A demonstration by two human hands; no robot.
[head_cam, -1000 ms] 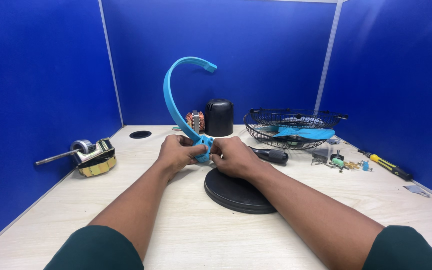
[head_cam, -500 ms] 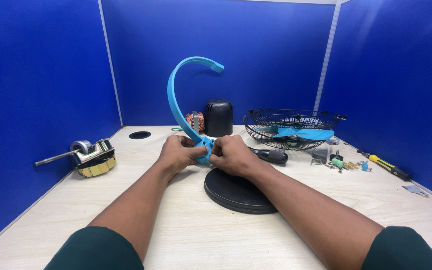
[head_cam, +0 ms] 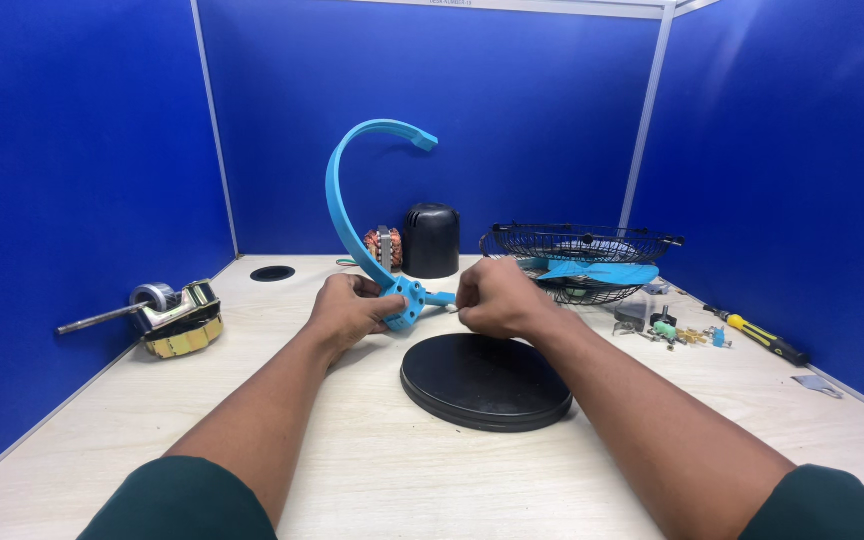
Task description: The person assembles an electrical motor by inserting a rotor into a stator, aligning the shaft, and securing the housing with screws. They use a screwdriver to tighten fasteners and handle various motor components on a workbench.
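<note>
blue arc bracket (head_cam: 352, 215) tipped further right, both hands gripping base

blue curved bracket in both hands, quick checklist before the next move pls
1. Left hand grips the blue curved bracket at its lower end: ok.
2. Right hand on the same end: ok, but what its fingers pinch: cannot tell.
3. Bracket upright, arc overhead: ok.
4. Black round base flat on the table, just in front of the hands: ok.
5. Screwdriver lying far right, not at hand: not ok.
</note>
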